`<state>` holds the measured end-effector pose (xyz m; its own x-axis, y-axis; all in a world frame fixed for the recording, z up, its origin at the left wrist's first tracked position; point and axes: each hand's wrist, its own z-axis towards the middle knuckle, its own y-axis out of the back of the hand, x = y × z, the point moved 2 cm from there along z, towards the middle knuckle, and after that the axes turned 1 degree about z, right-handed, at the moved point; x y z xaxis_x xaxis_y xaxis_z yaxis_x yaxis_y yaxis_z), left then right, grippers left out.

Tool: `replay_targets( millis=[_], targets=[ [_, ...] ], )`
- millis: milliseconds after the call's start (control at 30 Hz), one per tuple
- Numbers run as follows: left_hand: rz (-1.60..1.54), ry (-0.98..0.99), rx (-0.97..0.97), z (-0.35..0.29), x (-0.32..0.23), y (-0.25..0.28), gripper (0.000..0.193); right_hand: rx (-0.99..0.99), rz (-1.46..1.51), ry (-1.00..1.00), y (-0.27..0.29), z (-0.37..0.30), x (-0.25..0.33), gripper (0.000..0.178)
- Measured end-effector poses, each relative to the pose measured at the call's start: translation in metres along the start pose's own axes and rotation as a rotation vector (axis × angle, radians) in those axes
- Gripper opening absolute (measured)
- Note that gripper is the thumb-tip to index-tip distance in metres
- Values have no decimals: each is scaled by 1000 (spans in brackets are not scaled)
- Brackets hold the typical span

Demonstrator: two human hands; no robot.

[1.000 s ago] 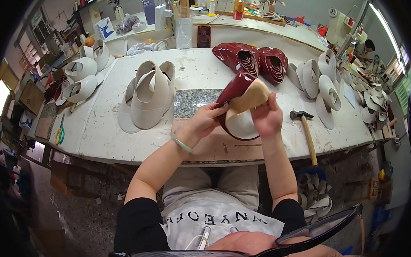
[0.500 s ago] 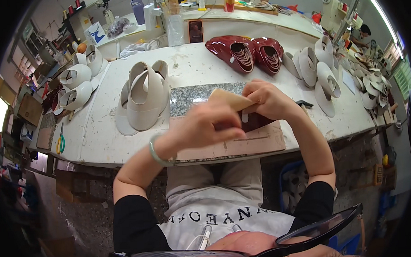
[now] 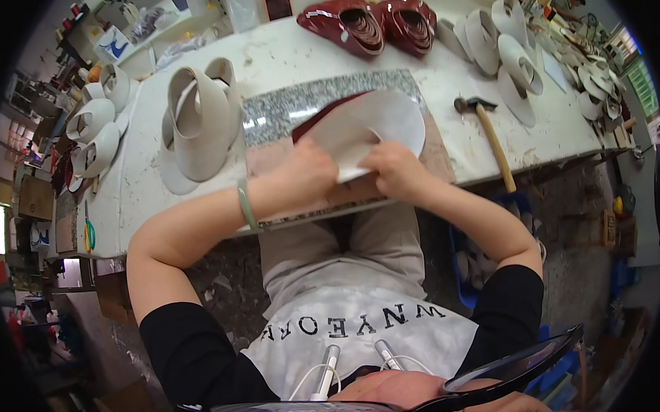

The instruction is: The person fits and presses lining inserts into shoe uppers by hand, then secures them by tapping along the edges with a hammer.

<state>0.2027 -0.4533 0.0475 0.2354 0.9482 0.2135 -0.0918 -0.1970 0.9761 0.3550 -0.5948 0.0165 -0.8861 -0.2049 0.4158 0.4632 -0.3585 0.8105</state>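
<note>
A shoe upper [image 3: 385, 120] lies between my hands with its pale lining facing up. A strip of its dark red outer side shows along the far left edge. My left hand [image 3: 307, 170] is closed at its near left edge, the fingertips partly blurred. My right hand [image 3: 398, 171] pinches the near edge a little further right, beside a fold in the lining. Beneath the upper are a speckled stone slab [image 3: 268, 110] and a pinkish board [image 3: 437, 148]. A hammer [image 3: 493, 138] with a wooden handle rests on the table, right of the board.
Several glossy dark red uppers [image 3: 342, 27] sit stacked at the back. Pale curved shoe pieces [image 3: 200, 130] stand left of the slab, with more [image 3: 95, 134] at far left and others [image 3: 480, 41] at right. Scissors [image 3: 89, 232] lie near the left edge. A blue basket [image 3: 463, 267] is below the table.
The upper has been turned and spread with its lining up. The tan piece at my fingers is no longer seen. Both hands came nearer the table edge, and the hammer is uncovered.
</note>
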Motion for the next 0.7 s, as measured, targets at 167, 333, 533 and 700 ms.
replay_targets(
  millis=[167, 333, 533, 700],
  targets=[
    [-629, 409, 260, 14, 31, 8, 25, 202, 60, -334, 10, 29, -2, 30],
    [-702, 435, 349, 20, 35, 10, 33, 397, 39, -404, 11, 44, -5, 34],
    [-560, 396, 355, 21, 30, 6, 35, 575, -129, -425, 10, 54, 11, 35],
    [-347, 355, 436, 25, 22, 23, 35, 228, -415, -101, 11, 36, 6, 27]
  ],
)
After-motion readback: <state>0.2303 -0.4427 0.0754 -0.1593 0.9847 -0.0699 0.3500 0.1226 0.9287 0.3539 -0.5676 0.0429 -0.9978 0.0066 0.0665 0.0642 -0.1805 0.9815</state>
